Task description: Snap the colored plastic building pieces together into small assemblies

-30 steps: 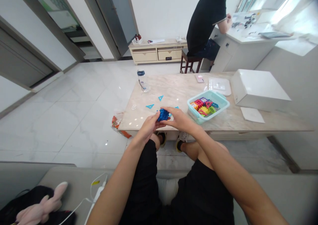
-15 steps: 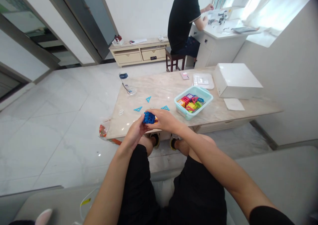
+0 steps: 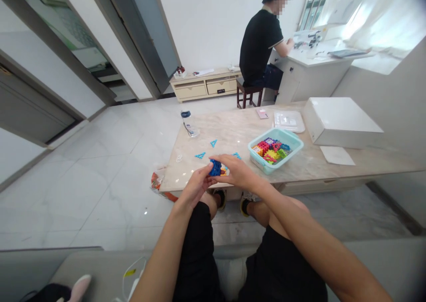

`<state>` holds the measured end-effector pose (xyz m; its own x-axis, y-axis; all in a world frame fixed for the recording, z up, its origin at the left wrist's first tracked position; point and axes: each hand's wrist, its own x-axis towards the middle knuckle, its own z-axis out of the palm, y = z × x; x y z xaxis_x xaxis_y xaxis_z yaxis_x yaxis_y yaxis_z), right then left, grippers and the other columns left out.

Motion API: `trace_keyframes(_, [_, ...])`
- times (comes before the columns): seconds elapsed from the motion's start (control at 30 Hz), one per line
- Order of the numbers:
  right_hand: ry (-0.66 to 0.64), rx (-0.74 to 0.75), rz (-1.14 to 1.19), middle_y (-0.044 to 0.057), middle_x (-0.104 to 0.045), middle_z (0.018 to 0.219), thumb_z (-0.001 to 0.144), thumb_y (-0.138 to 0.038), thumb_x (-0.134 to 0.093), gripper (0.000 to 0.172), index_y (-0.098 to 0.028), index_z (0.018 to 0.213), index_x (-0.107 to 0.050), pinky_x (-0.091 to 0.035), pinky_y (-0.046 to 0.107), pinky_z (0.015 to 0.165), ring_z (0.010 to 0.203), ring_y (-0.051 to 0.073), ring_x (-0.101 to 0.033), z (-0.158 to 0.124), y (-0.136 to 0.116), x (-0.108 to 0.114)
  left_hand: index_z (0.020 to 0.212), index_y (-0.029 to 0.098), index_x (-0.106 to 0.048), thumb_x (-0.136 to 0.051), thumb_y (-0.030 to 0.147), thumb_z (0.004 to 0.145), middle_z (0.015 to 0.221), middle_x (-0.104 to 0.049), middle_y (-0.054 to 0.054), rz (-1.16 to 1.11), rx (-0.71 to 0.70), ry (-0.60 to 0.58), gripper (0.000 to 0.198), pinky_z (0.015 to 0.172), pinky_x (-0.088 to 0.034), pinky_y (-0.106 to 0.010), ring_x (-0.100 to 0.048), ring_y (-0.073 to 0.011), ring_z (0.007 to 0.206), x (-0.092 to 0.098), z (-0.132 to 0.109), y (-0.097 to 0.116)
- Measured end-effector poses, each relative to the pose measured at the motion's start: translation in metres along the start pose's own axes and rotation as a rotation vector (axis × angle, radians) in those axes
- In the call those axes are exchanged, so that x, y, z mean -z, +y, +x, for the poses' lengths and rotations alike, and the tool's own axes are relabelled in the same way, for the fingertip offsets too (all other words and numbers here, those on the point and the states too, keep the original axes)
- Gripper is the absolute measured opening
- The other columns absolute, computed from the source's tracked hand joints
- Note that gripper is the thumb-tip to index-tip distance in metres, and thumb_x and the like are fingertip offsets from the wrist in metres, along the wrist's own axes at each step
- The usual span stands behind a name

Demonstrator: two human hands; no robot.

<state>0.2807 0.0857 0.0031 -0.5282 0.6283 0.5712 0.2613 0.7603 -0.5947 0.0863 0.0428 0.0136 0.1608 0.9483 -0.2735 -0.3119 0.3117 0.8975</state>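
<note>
Gripping one blue block cluster (image 3: 215, 167), both hands, left (image 3: 196, 185) and right (image 3: 238, 172), three blue triangles (image 3: 213, 143) nearby.

**A:** where are the hands at?

**B:** both arms reach forward over the knees. Left hand (image 3: 196, 187) curled, fingertips pinching, meeting the right hand (image 3: 237, 172) right at the near edge of the worktop (image 3: 233, 133). Right one's palm down, fingers bent.
</note>
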Motion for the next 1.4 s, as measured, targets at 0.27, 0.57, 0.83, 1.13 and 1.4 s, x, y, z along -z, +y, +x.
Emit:
trace_keyframes(0.27, [0.037,-0.002,0.006,0.014,-0.071,0.141,0.093,-0.038,-0.085,0.068,-0.025,0.153,-0.057,-0.055,0.046,0.110,0.129,0.030,-0.069,0.001,-0.004,-0.001,0.105,0.012,-0.081,-0.090,0.058,0.079,0.103,-0.083,-0.015,0.059,-0.019,0.011,0.053,0.085,-0.058,-0.032,-0.077,-0.0245,0.092,-0.001,0.001,0.005])
trace_keyframes(0.57, [0.096,0.026,0.040,0.013,-0.074,0.133,0.089,-0.033,-0.087,0.058,-0.023,0.142,-0.064,-0.055,0.046,0.107,0.123,0.030,-0.071,0.000,-0.001,-0.002,0.102,0.014,-0.082,-0.076,0.072,0.087,0.104,-0.083,-0.016,0.153,-0.008,-0.050,0.060,0.083,-0.055,-0.032,-0.076,-0.0276,0.099,-0.005,-0.009,0.009])
trace_keyframes(0.83, [0.037,0.019,0.033,0.012,-0.075,0.132,0.091,-0.035,-0.086,0.058,-0.025,0.143,-0.064,-0.056,0.045,0.105,0.122,0.029,-0.071,0.002,-0.003,0.000,0.102,0.015,-0.084,-0.081,0.069,0.081,0.104,-0.083,-0.014,0.218,-0.014,-0.023,0.059,0.084,-0.054,-0.033,-0.075,-0.0271,0.097,-0.001,-0.009,0.011])
trace_keyframes(1.13, [0.036,0.010,0.021,0.013,-0.075,0.130,0.092,-0.039,-0.084,0.056,-0.023,0.142,-0.064,-0.055,0.044,0.105,0.121,0.029,-0.070,0.003,-0.006,0.000,0.097,0.013,-0.084,-0.083,0.068,0.079,0.098,-0.082,-0.014,0.210,-0.087,0.014,0.058,0.083,-0.055,-0.034,-0.074,-0.0276,0.095,-0.006,-0.008,0.011])
trace_keyframes(1.4, [0.034,0.026,-0.011,0.014,-0.074,0.131,0.094,-0.037,-0.082,0.056,-0.023,0.144,-0.062,-0.056,0.046,0.104,0.121,0.030,-0.070,0.004,-0.006,0.000,0.099,0.012,-0.084,-0.080,0.065,0.084,0.097,-0.082,-0.015,0.216,-0.117,0.035,0.056,0.077,-0.053,-0.032,-0.074,-0.0268,0.091,-0.006,-0.008,0.010])
